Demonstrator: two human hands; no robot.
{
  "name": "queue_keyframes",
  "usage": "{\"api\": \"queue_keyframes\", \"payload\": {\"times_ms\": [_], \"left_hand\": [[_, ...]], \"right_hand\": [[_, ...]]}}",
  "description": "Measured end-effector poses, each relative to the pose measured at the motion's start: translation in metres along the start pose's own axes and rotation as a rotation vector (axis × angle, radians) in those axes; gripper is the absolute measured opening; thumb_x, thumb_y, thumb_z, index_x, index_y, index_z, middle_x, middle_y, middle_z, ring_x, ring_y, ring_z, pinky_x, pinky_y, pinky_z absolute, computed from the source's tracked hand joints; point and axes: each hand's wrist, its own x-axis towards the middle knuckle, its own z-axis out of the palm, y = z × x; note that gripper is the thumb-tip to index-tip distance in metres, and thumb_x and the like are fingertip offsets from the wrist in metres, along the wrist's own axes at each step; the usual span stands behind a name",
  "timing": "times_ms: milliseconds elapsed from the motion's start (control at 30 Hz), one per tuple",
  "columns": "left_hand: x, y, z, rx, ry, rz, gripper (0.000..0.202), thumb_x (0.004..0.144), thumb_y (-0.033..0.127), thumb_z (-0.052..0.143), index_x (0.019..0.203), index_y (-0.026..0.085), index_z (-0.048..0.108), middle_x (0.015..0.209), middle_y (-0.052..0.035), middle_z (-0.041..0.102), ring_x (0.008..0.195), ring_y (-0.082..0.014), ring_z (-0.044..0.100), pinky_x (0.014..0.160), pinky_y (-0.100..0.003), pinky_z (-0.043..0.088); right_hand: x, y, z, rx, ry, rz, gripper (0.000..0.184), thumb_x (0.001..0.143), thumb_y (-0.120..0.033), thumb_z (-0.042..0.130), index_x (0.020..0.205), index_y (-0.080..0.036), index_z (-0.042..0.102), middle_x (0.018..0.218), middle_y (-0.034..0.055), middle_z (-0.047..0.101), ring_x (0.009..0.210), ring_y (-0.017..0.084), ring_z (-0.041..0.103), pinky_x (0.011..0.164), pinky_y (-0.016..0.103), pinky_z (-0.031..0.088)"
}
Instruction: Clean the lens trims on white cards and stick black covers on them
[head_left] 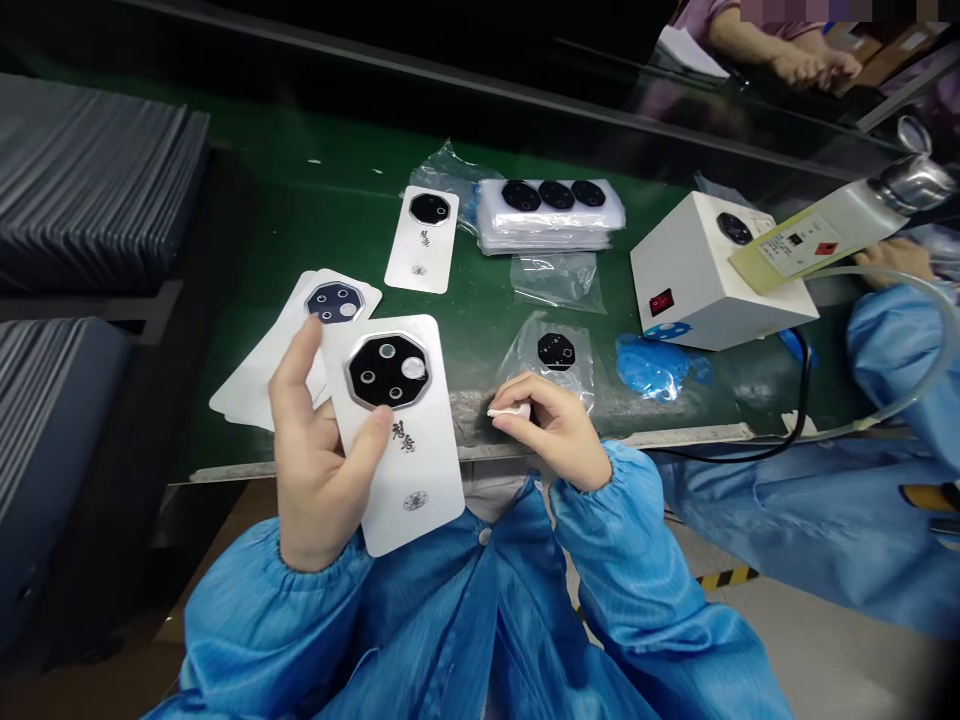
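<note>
My left hand (315,455) grips a white phone back cover (401,440) with a black octagonal camera ring, tilted up over the belt's near edge. My right hand (551,425) is closed in a pinch on a small white swab or wipe (508,411), resting at the belt edge just below a clear bag with a black camera piece (556,351). Two or three more white covers (300,340) lie fanned behind my left hand. Another cover (422,240) lies farther back.
The green conveyor belt (300,200) carries a bagged stack of covers (551,215), an empty clear bag (556,280), a crumpled blue film (656,365) and a white box with a red switch (705,275). A co-worker's blue sleeve (892,350) is at right. Dark trays (90,170) are stacked at left.
</note>
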Motion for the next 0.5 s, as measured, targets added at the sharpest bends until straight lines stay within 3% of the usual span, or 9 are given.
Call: {"api": "queue_keyframes", "payload": {"times_ms": [133, 200, 267, 333, 400, 433, 500], "left_hand": [[-0.003, 0.002, 0.006, -0.044, -0.057, -0.058, 0.068, 0.081, 0.018, 0.062, 0.14, 0.032, 0.032, 0.146, -0.0048, 0.037, 0.111, -0.0273, 0.06, 0.088, -0.036, 0.057], [-0.007, 0.005, 0.012, -0.018, -0.095, -0.032, 0.066, 0.082, 0.017, 0.059, 0.141, 0.029, 0.031, 0.146, -0.0047, 0.037, 0.123, -0.028, 0.05, 0.096, -0.036, 0.052], [-0.011, 0.008, 0.016, 0.04, -0.164, 0.044, 0.066, 0.082, 0.017, 0.058, 0.141, 0.026, 0.03, 0.151, -0.0049, 0.028, 0.133, -0.0312, 0.037, 0.099, -0.036, 0.05], [-0.016, 0.013, 0.021, 0.056, -0.258, 0.099, 0.067, 0.082, 0.017, 0.057, 0.143, 0.024, 0.028, 0.151, -0.0077, 0.027, 0.129, -0.0333, 0.042, 0.09, -0.035, 0.056], [-0.023, 0.018, 0.024, 0.001, -0.347, 0.102, 0.068, 0.084, 0.016, 0.054, 0.144, 0.026, 0.024, 0.136, -0.0106, 0.049, 0.101, -0.0266, 0.065, 0.072, -0.032, 0.061], [-0.026, 0.021, 0.025, -0.044, -0.381, 0.086, 0.068, 0.085, 0.015, 0.052, 0.144, 0.029, 0.022, 0.119, -0.0085, 0.062, 0.081, -0.0207, 0.069, 0.063, -0.03, 0.061], [-0.033, 0.025, 0.028, -0.134, -0.421, 0.034, 0.068, 0.086, 0.015, 0.05, 0.143, 0.033, 0.019, 0.08, 0.0008, 0.068, 0.051, -0.0132, 0.063, 0.05, -0.026, 0.058]], "right_hand": [[-0.004, -0.005, 0.002, -0.007, 0.091, -0.036, 0.002, 0.08, -0.021, 0.063, 0.079, -0.02, 0.061, 0.078, 0.0009, 0.064, 0.075, 0.013, 0.06, 0.068, 0.028, 0.048], [-0.009, -0.014, 0.001, -0.018, 0.139, -0.044, 0.004, 0.079, -0.019, 0.064, 0.081, -0.021, 0.061, 0.078, 0.0005, 0.064, 0.074, 0.013, 0.06, 0.067, 0.028, 0.048], [-0.015, -0.027, 0.0, -0.033, 0.152, -0.062, 0.009, 0.079, -0.015, 0.064, 0.084, -0.021, 0.061, 0.079, 0.0005, 0.064, 0.076, 0.013, 0.06, 0.067, 0.028, 0.049], [-0.02, -0.042, -0.003, -0.064, 0.131, -0.093, 0.016, 0.078, -0.01, 0.062, 0.088, -0.022, 0.061, 0.083, 0.0014, 0.065, 0.079, 0.013, 0.061, 0.068, 0.028, 0.05], [-0.025, -0.057, -0.004, -0.128, 0.131, -0.132, 0.022, 0.077, -0.006, 0.061, 0.092, -0.023, 0.06, 0.085, 0.0028, 0.064, 0.08, 0.015, 0.061, 0.066, 0.03, 0.05], [-0.026, -0.064, -0.004, -0.175, 0.144, -0.152, 0.024, 0.077, -0.005, 0.06, 0.092, -0.023, 0.06, 0.084, 0.0034, 0.064, 0.078, 0.015, 0.06, 0.065, 0.031, 0.05], [-0.028, -0.074, -0.002, -0.283, 0.191, -0.194, 0.025, 0.076, -0.004, 0.059, 0.091, -0.024, 0.059, 0.081, 0.0043, 0.062, 0.073, 0.016, 0.058, 0.06, 0.033, 0.049]]}}
